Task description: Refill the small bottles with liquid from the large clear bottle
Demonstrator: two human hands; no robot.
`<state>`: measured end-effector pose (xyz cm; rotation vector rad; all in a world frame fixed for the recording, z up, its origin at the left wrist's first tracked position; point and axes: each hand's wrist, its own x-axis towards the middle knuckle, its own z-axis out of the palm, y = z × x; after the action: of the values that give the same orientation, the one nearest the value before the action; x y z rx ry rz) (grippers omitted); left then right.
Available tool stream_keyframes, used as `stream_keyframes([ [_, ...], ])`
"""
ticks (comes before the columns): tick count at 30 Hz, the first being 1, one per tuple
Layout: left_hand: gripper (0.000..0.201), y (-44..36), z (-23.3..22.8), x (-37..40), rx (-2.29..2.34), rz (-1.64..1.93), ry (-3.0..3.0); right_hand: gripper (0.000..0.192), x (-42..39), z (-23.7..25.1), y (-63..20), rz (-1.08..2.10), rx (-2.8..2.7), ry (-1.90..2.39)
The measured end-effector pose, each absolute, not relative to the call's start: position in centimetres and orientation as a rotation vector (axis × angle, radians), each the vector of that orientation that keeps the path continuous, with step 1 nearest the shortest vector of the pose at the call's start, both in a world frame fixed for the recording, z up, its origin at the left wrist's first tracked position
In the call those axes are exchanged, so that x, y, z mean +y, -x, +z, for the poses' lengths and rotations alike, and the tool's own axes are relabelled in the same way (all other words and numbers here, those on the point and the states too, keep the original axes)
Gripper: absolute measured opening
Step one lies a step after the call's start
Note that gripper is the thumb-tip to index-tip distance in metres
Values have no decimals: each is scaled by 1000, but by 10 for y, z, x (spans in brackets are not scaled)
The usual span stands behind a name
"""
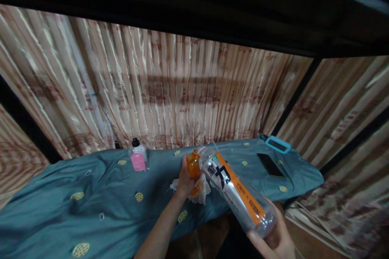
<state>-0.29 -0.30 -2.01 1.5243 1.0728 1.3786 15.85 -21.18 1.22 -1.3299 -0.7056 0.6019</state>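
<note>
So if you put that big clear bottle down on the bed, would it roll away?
Probably a little. The bottle is round and lies tilted in the right hand, so on its side it could roll. It looks empty, so likely light. The soft blue blanket would probably slow it.

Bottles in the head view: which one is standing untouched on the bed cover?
The small clear bottle with the black cap and pink label, standing by the curtain. The large orange-labelled bottle is tilted in the right hand.
</note>
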Motion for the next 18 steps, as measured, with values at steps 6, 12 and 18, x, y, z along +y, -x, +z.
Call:
stream_keyframes([
  [6,94,2,-24,-1,1053,1352,-1513,88,-213,15,-162,639,-723,1308],
  [12,93,4,-27,0,1057,1362,-1508,88,-213,15,-164,629,-739,1323],
  [18,93,3,-30,-1,1041,1376,-1509,90,-214,26,-171,622,-788,1386],
])
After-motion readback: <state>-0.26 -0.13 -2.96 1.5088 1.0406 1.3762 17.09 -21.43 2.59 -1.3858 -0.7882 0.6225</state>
